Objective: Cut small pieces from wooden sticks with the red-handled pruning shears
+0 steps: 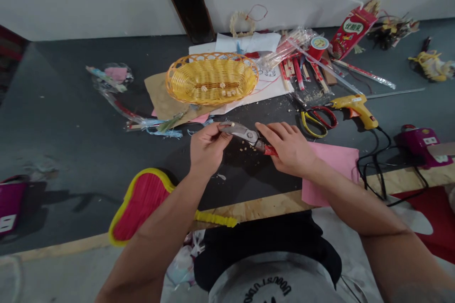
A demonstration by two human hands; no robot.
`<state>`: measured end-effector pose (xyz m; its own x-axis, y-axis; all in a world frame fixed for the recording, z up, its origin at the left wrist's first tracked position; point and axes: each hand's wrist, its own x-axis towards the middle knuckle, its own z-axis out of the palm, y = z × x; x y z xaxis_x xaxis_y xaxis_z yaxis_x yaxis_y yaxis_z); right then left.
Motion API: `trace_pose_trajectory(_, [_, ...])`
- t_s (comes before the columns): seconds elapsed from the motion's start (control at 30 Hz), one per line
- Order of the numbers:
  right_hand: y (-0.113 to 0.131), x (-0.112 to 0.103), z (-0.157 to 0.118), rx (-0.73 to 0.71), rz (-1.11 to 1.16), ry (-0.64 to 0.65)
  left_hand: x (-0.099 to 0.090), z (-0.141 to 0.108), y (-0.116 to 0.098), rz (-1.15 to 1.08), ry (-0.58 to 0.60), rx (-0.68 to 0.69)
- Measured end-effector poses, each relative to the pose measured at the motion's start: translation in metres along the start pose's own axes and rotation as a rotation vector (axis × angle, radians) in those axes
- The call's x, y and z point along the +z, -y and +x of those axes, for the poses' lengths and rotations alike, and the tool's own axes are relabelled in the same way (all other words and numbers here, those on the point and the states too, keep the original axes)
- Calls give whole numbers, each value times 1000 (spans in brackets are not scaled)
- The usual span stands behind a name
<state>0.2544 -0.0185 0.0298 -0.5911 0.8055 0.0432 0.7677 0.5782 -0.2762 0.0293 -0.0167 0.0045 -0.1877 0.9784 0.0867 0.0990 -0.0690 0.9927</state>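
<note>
My right hand is closed round the red handles of a pair of pruning shears, whose blades point left. At the blade tips, my left hand is closed in a pinch. A tiny pale bit shows by its fingertips, but what the fingers hold is mostly hidden. Small cut pale pieces lie on the dark table under the shears. Beyond my hands stands a yellow wicker basket with a few small pale pieces in it.
Right of my hands lie scissors, a yellow glue gun with a black cord, and pink paper. A red drink carton holds sticks at the back. A yellow-edged red heart-shaped fan lies by my left forearm.
</note>
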Motion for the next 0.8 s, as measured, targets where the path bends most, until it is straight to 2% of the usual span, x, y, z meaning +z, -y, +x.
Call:
trace_pose_trajectory(0.2, [-4, -2, -1, -47, 3, -29, -5, 0, -6, 98, 43, 17])
trace_pose_trajectory(0.4, [-8, -1, -1, -66, 35, -30, -4, 1, -5, -113, 127, -46])
trace_pose_trajectory(0.6, [-8, 3, -1, -93, 97, -63, -2, -2, -6, -145, 114, -63])
trace_pose_trajectory(0.8, [0, 1, -4, -12, 104, -43, -2, -3, 3, -97, 112, -54])
